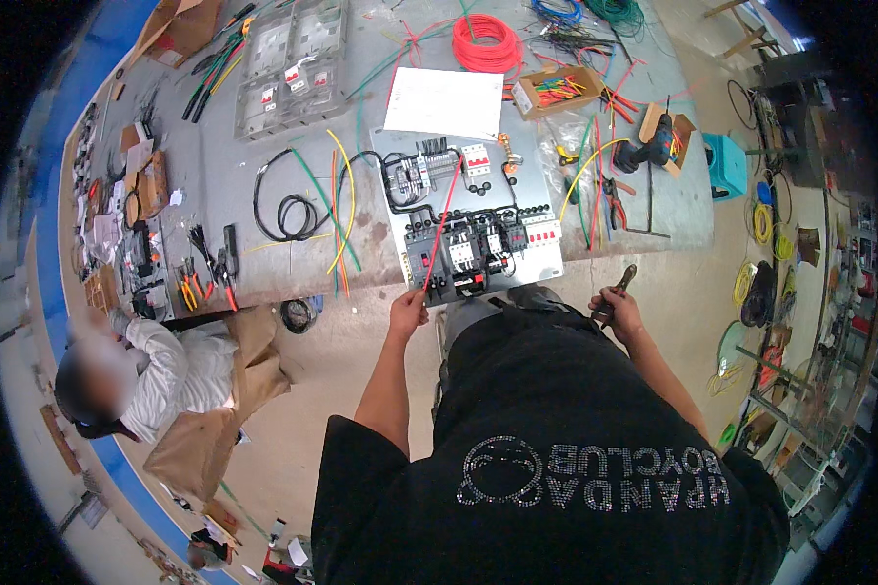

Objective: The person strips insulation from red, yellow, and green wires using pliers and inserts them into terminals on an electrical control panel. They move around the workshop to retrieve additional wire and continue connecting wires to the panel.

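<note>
My left hand [409,314] is closed at the front edge of a grey metal panel, pinching the lower end of a red wire [444,229]. The wire runs up and slightly right across the panel [546,268]. Mounted on that panel are a terminal strip [421,171], a breaker with red levers [476,160], contactors [461,252] and a row of small breakers [542,235], linked by black wires. Off the bench edge to the right, my right hand [622,312] grips a dark-handled hand tool [610,298], its tip pointing up; its exact kind is unclear.
A white sheet [445,103] lies behind the panel, with a red wire coil [486,43] beyond. To the right are a cordless drill [652,146], a box of cut wires [558,91] and pliers [615,205]. Loose wires [337,200] lie left. Another person [180,370] sits at left.
</note>
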Motion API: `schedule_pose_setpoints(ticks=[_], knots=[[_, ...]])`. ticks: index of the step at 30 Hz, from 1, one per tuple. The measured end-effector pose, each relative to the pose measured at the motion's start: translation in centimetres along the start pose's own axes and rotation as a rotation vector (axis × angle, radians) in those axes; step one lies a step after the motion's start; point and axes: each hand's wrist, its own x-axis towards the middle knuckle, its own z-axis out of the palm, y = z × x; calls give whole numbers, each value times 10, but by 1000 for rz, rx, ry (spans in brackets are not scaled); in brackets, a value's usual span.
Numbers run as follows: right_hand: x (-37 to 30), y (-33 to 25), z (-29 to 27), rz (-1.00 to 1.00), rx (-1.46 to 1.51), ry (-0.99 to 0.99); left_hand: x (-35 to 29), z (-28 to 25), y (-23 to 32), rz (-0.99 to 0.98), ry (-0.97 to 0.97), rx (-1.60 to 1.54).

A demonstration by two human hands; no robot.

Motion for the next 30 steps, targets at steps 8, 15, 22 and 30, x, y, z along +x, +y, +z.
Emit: schedule_pose_setpoints(ticks=[8,15,22,30], knots=[[7,9,-11,18,16,-28,5,2,-1,-24,2,37],[5,3,-5,29,5,7,9,0,-8,-37,26,11],[2,-6,3,29,-25,4,4,0,0,-39,30,70],[3,-7,7,38,-49,28,4,0,1,-36,22,103]])
